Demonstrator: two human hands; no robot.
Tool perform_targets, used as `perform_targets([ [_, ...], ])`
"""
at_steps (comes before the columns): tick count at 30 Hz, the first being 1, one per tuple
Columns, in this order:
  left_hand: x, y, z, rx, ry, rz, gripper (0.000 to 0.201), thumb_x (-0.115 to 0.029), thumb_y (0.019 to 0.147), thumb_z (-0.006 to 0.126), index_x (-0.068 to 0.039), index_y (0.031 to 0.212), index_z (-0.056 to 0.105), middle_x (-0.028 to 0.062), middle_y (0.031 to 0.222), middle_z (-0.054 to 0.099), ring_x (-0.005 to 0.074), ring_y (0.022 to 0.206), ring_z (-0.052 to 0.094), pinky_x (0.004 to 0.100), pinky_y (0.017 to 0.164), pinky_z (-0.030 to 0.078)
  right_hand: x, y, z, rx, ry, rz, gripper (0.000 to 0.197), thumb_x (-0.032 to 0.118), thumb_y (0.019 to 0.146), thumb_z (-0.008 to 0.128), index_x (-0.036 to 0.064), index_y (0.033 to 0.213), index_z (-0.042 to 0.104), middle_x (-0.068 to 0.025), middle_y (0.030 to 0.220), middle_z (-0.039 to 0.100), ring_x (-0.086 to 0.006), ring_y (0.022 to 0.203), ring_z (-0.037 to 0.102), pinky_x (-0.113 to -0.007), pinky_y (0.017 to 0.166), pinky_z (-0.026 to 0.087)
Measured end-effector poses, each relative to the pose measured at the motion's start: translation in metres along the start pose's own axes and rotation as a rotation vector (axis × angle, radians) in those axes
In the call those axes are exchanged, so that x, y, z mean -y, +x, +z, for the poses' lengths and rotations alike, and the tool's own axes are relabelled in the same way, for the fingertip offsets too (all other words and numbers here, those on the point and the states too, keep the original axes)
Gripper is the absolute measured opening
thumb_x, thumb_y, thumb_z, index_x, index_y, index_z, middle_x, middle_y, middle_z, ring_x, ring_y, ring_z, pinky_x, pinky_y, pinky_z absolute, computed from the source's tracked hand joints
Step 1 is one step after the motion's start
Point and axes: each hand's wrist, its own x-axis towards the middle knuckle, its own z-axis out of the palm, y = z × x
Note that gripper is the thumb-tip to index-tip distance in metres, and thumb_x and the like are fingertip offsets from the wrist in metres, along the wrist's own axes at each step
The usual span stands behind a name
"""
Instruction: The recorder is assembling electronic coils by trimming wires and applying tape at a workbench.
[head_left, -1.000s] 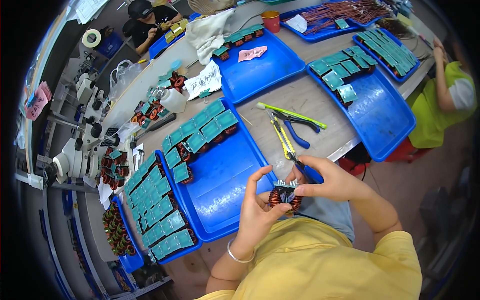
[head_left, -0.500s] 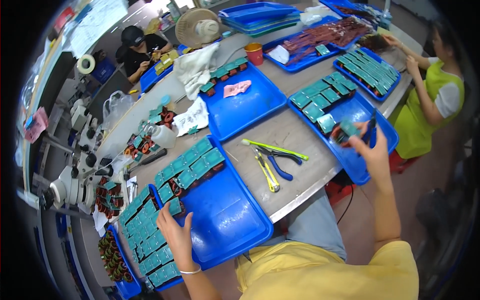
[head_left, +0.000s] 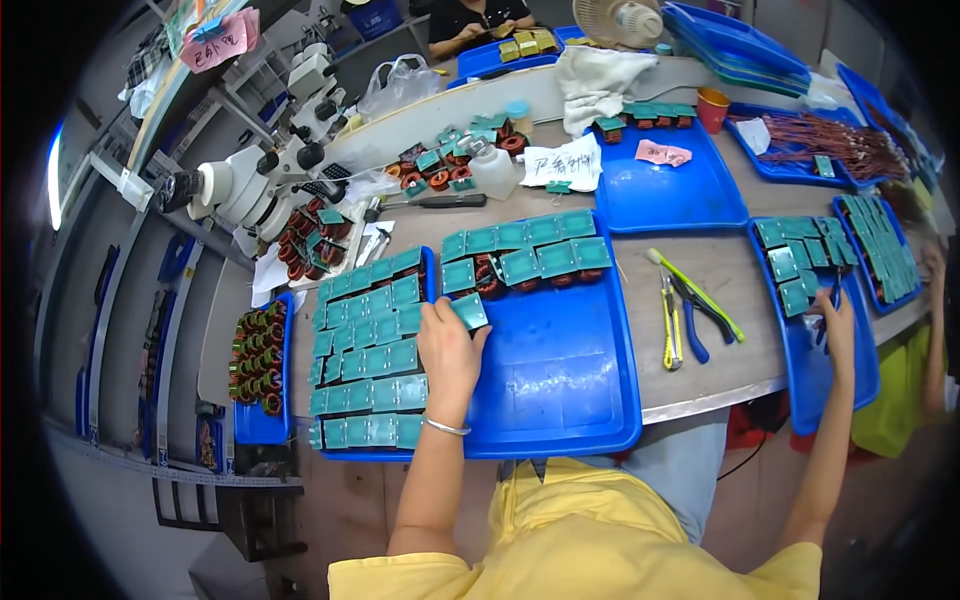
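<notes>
My left hand (head_left: 450, 352) is closed on a green circuit board (head_left: 468, 311) at the back left of a blue tray (head_left: 560, 420). Under that board, any coil is hidden by my fingers. Over at the right, my right hand (head_left: 836, 322) is closed round a dark-handled hand tool, seemingly pliers or cutters (head_left: 838, 284), above a second blue tray (head_left: 830, 385). Green boards with copper coils (head_left: 797, 298) stand in rows at that tray's far end. Similar boards (head_left: 520, 266) line the back of the left tray.
A tray packed with green boards (head_left: 365, 361) adjoins my left hand. On the table between the trays lie a yellow utility knife (head_left: 671, 325), blue-handled pliers (head_left: 697, 325) and a lime-green brush (head_left: 700, 293). Microscopes (head_left: 245, 190) stand back left. Other people work behind and at right.
The view has turned left. The board with a coil that my right hand held has left it; the dark tool stays in that hand. My left hand has closed on a board.
</notes>
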Motion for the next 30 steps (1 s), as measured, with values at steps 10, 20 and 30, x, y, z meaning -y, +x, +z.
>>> perform_targets([
  [10,-0.045,-0.021,-0.046,0.247,-1.219,-0.197,0.057,0.002,0.067,0.069,-0.002,0.117,0.042,0.0063,0.104,0.05,0.0165,0.099,0.054,0.0277,0.084,0.047,0.015,-0.022,-0.021,-0.243,0.023,-0.028,0.036,0.032,0.088,0.05,-0.0007,0.103,0.053,-0.0105,0.091,0.059,-0.0176,0.072,0.063,-0.026,0.053,0.046],
  [20,-0.091,-0.059,-0.069,0.883,-1.972,-0.167,0.056,0.007,0.075,0.063,-0.001,0.123,0.036,0.0098,0.108,0.055,0.0148,0.1,0.054,0.0265,0.085,0.044,0.141,-0.122,0.034,0.195,0.328,-0.284,0.033,0.025,0.091,0.04,-0.0024,0.108,0.048,-0.008,0.091,0.053,-0.0163,0.091,0.053,-0.031,0.087,0.039],
  [30,-0.103,-0.073,-0.076,1.055,-2.062,-0.175,0.048,0.0,0.081,0.059,0.003,0.123,0.036,0.0113,0.109,0.057,0.0153,0.101,0.054,0.0278,0.088,0.043,0.201,-0.164,0.062,0.725,0.678,-0.265,0.038,0.02,0.069,0.068,0.0027,0.096,0.048,-0.0172,0.104,0.052,-0.0161,0.084,0.05,-0.03,0.079,0.041],
])
